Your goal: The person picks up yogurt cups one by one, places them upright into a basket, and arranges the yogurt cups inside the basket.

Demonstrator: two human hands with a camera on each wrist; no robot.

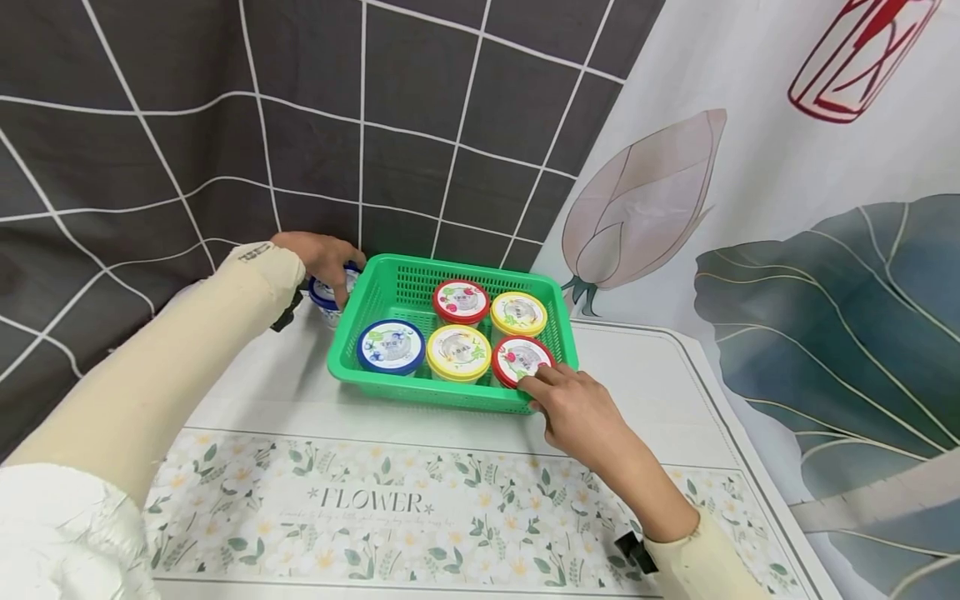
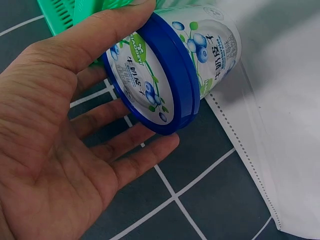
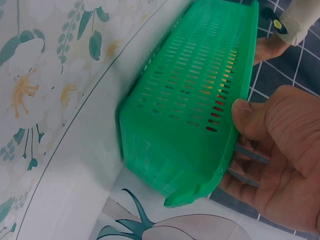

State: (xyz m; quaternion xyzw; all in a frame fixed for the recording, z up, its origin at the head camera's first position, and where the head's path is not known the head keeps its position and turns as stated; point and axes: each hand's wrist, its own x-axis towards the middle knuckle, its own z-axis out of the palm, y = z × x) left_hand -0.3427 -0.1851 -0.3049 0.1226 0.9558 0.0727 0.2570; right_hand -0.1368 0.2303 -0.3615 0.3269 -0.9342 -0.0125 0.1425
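Note:
At the basket's left end my left hand (image 1: 321, 257) grips a blue-lidded tub (image 2: 142, 82) with blueberries on its label. In the left wrist view, the thumb lies over one edge of the lid and the fingers curve past the other; the tub appears tipped on its side there. My right hand (image 1: 581, 410) holds the near right corner of the green plastic basket (image 1: 442, 393), thumb outside the rim and fingers inside. Inside the basket sit a blue-lidded tub (image 1: 391, 347), two red-lidded tubs (image 1: 461, 301) and two yellow-lidded tubs (image 1: 459, 353).
Under the basket is a white table cover (image 1: 262, 396) with a floral band (image 1: 375, 533) along the front. A dark grid-patterned curtain (image 1: 300, 150) hangs right behind the basket and left hand. To the right hangs a pale cloth with a large flower print (image 1: 645, 208).

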